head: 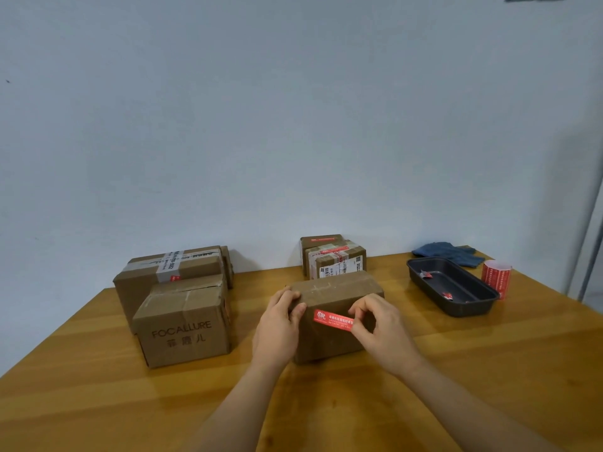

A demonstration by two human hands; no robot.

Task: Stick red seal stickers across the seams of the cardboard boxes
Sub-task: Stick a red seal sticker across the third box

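Note:
A plain brown cardboard box (pixel 336 291) stands in the middle of the wooden table (pixel 98 402). My left hand (pixel 277 327) grips its near left corner, fingers curled over the top edge. A red seal sticker (pixel 331 319) with white print lies along the box's near top edge and front face. My right hand (pixel 378 324) pinches the sticker's right end between thumb and fingers. A roll of red stickers (pixel 496 277) stands at the far right of the table.
A FOCALLURE box (pixel 184 324) and a taller taped box (pixel 169 272) stand to the left. Two taped boxes (pixel 336 259) sit behind the middle one. A dark tray (pixel 456 295) with sticker scraps lies to the right, a blue cloth (pixel 447 252) behind it.

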